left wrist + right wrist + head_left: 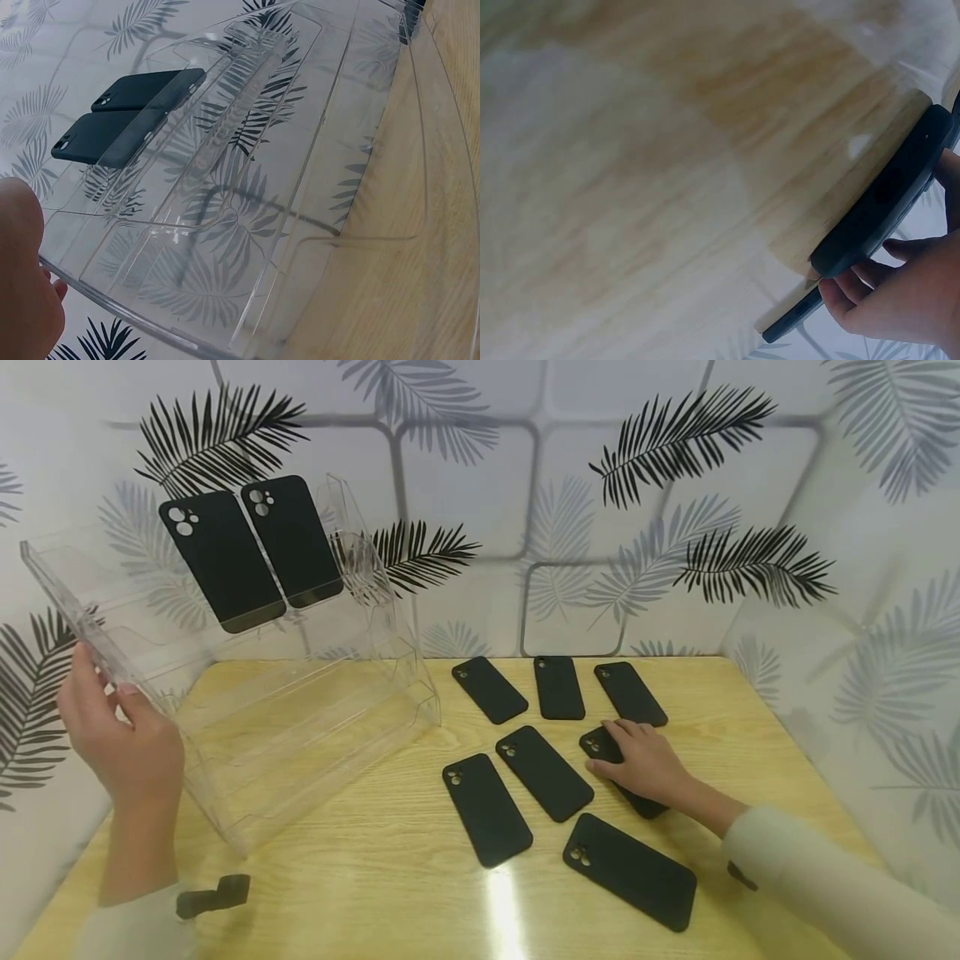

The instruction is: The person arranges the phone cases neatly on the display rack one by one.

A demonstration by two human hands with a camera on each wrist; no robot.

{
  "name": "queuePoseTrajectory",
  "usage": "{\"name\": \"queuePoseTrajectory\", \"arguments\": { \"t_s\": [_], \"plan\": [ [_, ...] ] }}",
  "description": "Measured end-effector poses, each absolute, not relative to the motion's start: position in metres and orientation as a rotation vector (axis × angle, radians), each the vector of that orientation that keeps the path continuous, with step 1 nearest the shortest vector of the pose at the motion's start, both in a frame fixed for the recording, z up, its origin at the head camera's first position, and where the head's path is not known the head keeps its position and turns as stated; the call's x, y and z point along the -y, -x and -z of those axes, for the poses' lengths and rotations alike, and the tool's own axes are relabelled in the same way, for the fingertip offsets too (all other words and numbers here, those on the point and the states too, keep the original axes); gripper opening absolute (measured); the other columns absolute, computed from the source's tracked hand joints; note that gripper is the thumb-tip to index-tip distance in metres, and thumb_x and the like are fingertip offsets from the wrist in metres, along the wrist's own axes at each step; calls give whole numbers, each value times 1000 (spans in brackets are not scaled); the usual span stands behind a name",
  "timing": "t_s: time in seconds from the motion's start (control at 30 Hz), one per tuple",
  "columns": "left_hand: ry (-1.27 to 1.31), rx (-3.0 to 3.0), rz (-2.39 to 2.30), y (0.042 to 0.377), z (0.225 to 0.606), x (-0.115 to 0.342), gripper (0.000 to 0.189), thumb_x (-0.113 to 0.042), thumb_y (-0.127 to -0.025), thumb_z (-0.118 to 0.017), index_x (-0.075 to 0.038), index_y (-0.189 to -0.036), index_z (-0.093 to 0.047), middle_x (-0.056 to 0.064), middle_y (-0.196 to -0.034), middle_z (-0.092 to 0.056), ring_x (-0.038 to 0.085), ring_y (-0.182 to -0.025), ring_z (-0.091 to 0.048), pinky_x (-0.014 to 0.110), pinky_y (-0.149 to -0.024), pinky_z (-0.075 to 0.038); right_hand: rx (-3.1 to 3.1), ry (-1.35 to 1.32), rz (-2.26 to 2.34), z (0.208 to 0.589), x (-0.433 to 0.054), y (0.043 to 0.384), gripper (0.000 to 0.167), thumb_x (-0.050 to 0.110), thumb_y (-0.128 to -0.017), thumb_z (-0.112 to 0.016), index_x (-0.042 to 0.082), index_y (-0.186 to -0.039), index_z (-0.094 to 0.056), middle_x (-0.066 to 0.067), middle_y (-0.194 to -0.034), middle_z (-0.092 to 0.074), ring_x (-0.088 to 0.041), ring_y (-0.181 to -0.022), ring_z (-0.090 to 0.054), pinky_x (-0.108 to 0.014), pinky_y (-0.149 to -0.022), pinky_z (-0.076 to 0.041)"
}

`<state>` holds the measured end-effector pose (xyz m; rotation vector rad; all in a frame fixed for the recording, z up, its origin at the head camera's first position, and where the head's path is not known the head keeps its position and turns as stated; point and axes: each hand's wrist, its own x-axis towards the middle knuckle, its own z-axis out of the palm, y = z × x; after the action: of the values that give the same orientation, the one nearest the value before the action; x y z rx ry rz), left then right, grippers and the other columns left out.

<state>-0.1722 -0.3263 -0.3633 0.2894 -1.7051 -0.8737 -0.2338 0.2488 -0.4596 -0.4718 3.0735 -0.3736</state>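
My left hand (pixel 131 735) grips the left side edge of a clear acrylic display rack (pixel 420 685), which stands tilted on the table. Two black phone cases lean side by side on its upper tier, a left one (pixel 221 564) and a right one (pixel 294 543). In the left wrist view they show behind the rack's clear lip. On the table to the right, my right hand (pixel 648 764) holds another black phone case (pixel 889 199) by its edges, thumb on one side and fingers on the other. The hand hides the middle of that case in the head view.
Several more black phone cases lie flat around the right hand, among them a near one (pixel 630 872), a middle one (pixel 543 772) and a back one (pixel 558 687). Behind the wooden table (pixel 360 877) rises a wall (pixel 480 493) covered in leaf print.
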Motion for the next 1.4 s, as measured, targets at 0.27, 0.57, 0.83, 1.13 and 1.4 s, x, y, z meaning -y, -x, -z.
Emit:
{"name": "queuePoseTrajectory", "arguments": {
  "t_s": [0.27, 0.57, 0.83, 1.13, 1.4],
  "plan": [
    [-286, 1702, 876, 172, 363, 328, 52, -6, -98, -46, -21, -148, -51, -3, -133, -55, -5, -113, -46, 13, -93, -40, -3115, 526, 346, 459, -245, 230, 80, 49, -93, -66, -2, -150, -42, -30, -148, -43, -52, -132, -44, -65, -106, -38],
    [-300, 1713, 891, 175, 362, 328, 52, -7, -99, -45, -22, -149, -50, -4, -134, -54, -2, -113, -48, 14, -94, -40, -3297, 738, 288, 444, -227, 226, 73, 37, -89, -75, -1, -145, -49, -31, -144, -44, -49, -122, -50, -59, -93, -50],
    [-301, 1709, 899, 171, 361, 328, 52, -8, -99, -45, -25, -149, -50, -5, -135, -54, 3, -115, -51, 14, -94, -41, -3363, 832, 301, 415, -194, 224, 78, 39, -89, -75, 1, -151, -43, -29, -148, -41, -47, -127, -47, -57, -97, -49],
    [-307, 1706, 911, 172, 362, 328, 53, -6, -99, -46, -22, -149, -50, -1, -136, -54, 0, -115, -49, 14, -95, -41, -3361, 850, 505, 370, -141, 237, 77, 44, -95, -67, 6, -155, -38, -22, -155, -35, -43, -137, -39, -56, -103, -46],
    [-294, 1704, 915, 173, 363, 326, 53, -5, -98, -46, -20, -148, -51, 3, -137, -55, 6, -121, -50, 14, -97, -43, -3281, 940, 753, 330, -76, 246, 77, 45, -97, -63, 9, -158, -33, -19, -157, -33, -36, -139, -39, -51, -106, -44]
  ]
}}
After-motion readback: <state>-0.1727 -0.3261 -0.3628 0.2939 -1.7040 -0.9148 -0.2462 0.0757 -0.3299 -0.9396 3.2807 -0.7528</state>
